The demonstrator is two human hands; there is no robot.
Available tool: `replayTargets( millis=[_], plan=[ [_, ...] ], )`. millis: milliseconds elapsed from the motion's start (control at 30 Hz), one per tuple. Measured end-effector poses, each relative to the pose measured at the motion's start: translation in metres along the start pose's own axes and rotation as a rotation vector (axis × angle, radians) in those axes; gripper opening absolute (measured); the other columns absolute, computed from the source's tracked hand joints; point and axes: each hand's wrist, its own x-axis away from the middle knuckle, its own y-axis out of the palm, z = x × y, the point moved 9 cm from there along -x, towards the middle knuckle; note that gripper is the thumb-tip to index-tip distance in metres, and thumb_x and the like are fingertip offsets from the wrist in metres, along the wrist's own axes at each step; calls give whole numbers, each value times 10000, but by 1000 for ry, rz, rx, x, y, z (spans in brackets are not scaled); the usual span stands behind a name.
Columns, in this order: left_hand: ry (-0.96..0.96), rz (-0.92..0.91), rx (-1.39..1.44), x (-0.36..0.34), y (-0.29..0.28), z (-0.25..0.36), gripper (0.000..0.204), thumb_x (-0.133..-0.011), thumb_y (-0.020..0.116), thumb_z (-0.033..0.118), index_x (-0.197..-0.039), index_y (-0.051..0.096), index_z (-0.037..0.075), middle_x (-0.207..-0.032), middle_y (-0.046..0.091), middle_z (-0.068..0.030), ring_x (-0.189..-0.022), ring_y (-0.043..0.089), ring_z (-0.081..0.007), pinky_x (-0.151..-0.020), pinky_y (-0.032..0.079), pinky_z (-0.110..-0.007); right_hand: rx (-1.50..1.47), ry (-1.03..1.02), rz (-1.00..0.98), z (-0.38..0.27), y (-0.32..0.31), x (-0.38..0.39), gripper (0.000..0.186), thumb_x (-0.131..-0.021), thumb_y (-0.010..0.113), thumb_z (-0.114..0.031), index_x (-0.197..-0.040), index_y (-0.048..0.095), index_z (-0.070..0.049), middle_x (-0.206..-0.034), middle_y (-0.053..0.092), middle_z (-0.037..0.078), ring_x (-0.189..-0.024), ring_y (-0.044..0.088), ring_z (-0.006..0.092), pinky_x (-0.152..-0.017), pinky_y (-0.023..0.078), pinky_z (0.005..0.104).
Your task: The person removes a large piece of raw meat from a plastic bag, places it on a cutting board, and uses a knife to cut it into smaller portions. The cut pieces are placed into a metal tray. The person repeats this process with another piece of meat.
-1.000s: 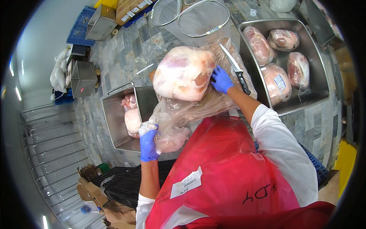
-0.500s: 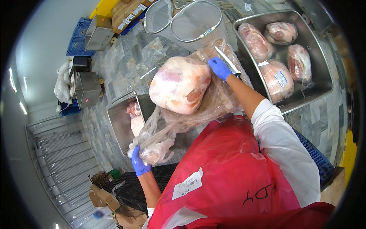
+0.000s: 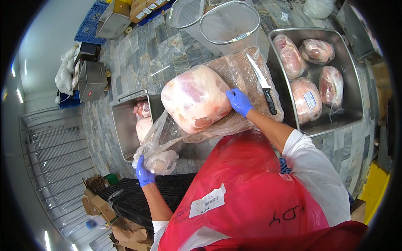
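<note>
A large pale piece of meat (image 3: 194, 98) lies on a plastic-covered brown board (image 3: 236, 69). Clear plastic wrap (image 3: 157, 161) trails from its lower left side into a crumpled bunch, which my left hand (image 3: 144, 172) grips. Against the meat's right side rests my right hand (image 3: 239, 102), its fingers stretched out; what the fingertips touch underneath is partly hidden. To the right of that hand, a knife (image 3: 263, 81) with a black handle lies on the board, blade pointing away from me.
At right stands a steel tub (image 3: 345, 90) with several wrapped meat pieces. A smaller steel tub (image 3: 121, 138) at left holds cut meat. Two clear bag-lined hoops (image 3: 228, 25) stand beyond the board. A black pallet (image 3: 130, 201) lies at lower left.
My right hand has left the spot beside the knife and come to the meat's right side. My left hand, still holding the plastic wrap, has shifted slightly left. The whole view has shifted a little.
</note>
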Motion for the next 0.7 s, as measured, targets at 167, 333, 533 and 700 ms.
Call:
replayTargets(
  millis=[167, 333, 533, 700],
  plan=[
    [49, -25, 0, -19, 1, -3, 444, -960, 612, 169, -1373, 520, 34, -1348, 590, -151, -1229, 575, -318, -1064, 458, -477, -43, 18, -64, 10, 7, 23, 557, -957, 557, -474, -1220, 608, 14, -1152, 662, 283, -1105, 625, 447, -976, 478, 473],
    [313, 9, -193, -29, 15, 49, 403, -954, 630, 163, -1323, 525, 41, -1291, 600, -137, -1210, 582, -292, -1054, 468, -466, 110, -312, 159, -27, -1, 26, 592, -911, 635, -392, -1366, 541, -26, -1311, 573, 275, -1197, 564, 432, -1042, 441, 473],
    [56, -274, 264, -60, 64, 28, 540, -940, 640, 372, -1326, 517, 14, -1272, 607, -160, -1160, 608, -327, -1012, 495, -485, 361, -671, 38, -148, 21, 49, 797, -831, 732, -424, -1501, 435, -113, -1465, 444, 261, -1329, 435, 446, -1122, 357, 512],
    [-90, -311, 247, -178, 68, -105, 526, -996, 549, 331, -1412, 466, 18, -1391, 543, -141, -1245, 546, -284, -1073, 447, -422, 580, -704, 43, -142, 55, 49, 977, -759, 781, -531, -1542, 363, -125, -1559, 319, 254, -1432, 303, 448, -1164, 288, 532]
  ],
)
